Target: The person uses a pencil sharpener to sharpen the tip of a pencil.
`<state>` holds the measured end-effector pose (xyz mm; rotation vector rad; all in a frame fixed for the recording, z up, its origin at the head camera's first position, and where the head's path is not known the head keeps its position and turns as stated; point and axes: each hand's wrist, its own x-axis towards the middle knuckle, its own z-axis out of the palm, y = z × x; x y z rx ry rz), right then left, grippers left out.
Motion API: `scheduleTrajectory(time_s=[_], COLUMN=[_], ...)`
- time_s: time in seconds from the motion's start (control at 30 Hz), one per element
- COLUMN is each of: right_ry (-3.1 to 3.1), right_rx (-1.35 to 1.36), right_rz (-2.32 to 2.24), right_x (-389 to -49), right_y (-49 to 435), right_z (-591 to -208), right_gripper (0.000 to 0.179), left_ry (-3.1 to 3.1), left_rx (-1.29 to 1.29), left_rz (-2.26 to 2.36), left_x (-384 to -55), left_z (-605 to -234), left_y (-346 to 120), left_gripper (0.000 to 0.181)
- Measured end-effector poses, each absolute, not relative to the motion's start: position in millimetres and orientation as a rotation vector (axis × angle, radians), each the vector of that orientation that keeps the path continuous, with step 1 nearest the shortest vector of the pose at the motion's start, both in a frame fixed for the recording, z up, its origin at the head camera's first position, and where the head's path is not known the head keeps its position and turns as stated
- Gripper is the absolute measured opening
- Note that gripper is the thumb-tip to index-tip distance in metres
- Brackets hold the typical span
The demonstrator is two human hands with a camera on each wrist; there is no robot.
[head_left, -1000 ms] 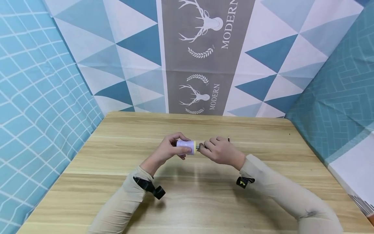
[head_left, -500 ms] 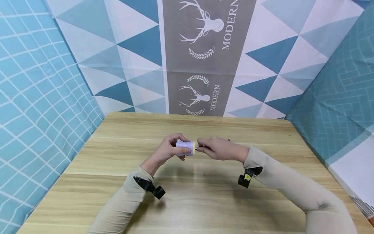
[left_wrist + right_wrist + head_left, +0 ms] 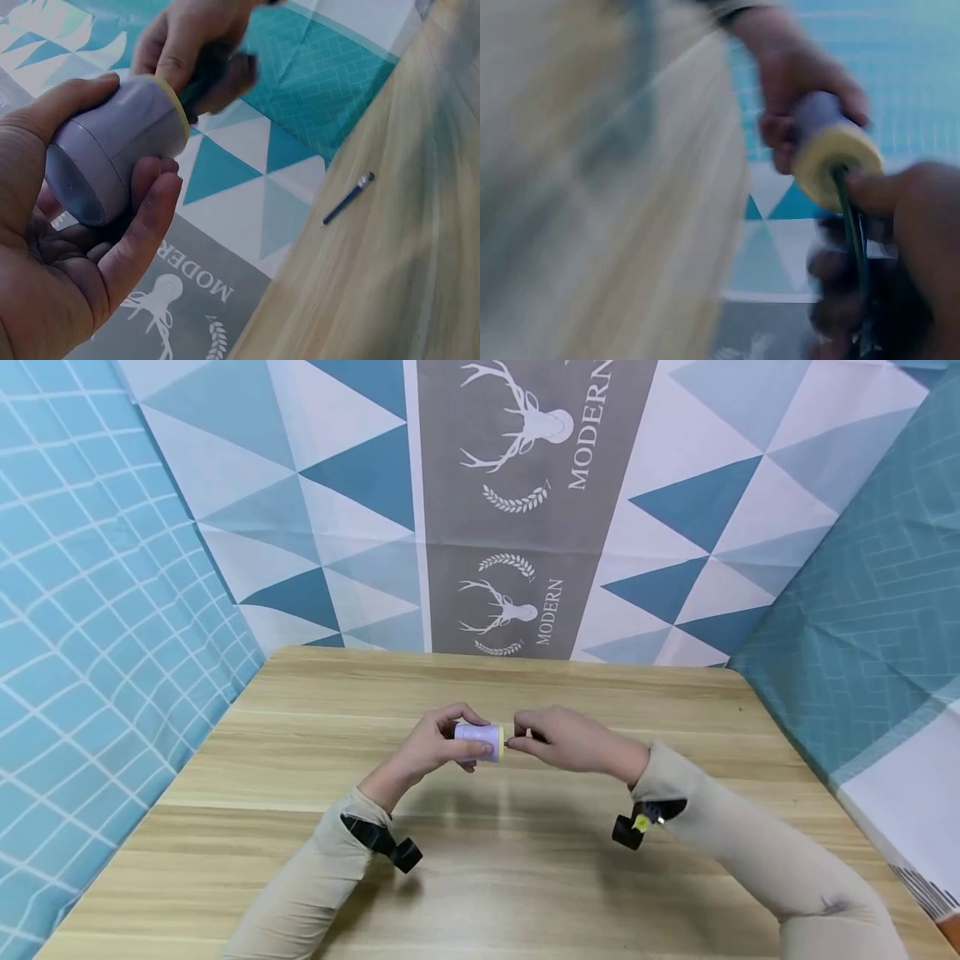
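Observation:
My left hand [image 3: 427,747] grips a lilac cylinder [image 3: 476,740] above the table, thumb and fingers curled round its sides. The cylinder lies on its side, with its yellow end [image 3: 840,157] facing right. My right hand [image 3: 573,741] pinches a thin dark green stick [image 3: 849,210] between thumb and forefinger, close to that end. In the right wrist view the stick reaches the recessed middle of the yellow end. Motion blurs the right fingers in both wrist views, and the far part of the stick is hidden by them.
On the wooden table [image 3: 525,877] lies a dark blue pen [image 3: 347,199] with a silver tip, screened by my right hand in the head view. Patterned cloth [image 3: 517,527] hangs behind the table, and blue cloth [image 3: 90,577] at the left.
My right hand has rolled over at the wrist, from knuckles on top to a thumb-and-finger pinch, and drawn slightly right. The left hand and cylinder have stayed almost still.

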<state>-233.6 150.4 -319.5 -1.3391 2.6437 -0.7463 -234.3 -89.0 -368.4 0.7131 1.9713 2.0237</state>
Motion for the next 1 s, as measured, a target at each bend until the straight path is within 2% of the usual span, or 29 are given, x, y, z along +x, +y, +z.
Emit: scheduleTrajectory(time_s=[0.1,0.23,0.3,0.37,0.53,0.73,0.9,1.0], right_ry=[3.087,3.236,3.197,3.149,3.063,2.925,2.68,2.547], right_rx=[-1.785,-2.37,-2.585,-2.689,-2.651,-2.428,-2.05,-1.725], right_rz=[-0.324,0.133,0.316,0.426,0.496,0.006,-0.552,-0.76], right_x=[-230,-234,-238,-242,-247,-249,-252,-250], right_y=[150,151,151,152,149,141,142,142], right_z=[-334,-353,-358,-359,-356,-350,-340,-332], right_gripper=[0.024,0.028,0.031,0.032,0.038,0.041,0.023,0.021], left_ry=[1.994,1.987,1.976,1.964,1.972,1.957,1.955,1.952], left_rx=[0.671,0.645,0.647,0.651,0.65,0.648,0.671,0.69], left_rz=[2.026,2.035,2.035,2.035,2.022,2.039,2.024,2.012], left_x=[-237,-238,-238,-238,-240,-241,-240,-239], left_z=[-369,-370,-371,-371,-374,-376,-375,-375], left_y=[-90,-91,-92,-92,-92,-95,-95,-94], left_gripper=[0.03,0.031,0.032,0.032,0.031,0.027,0.025,0.025])
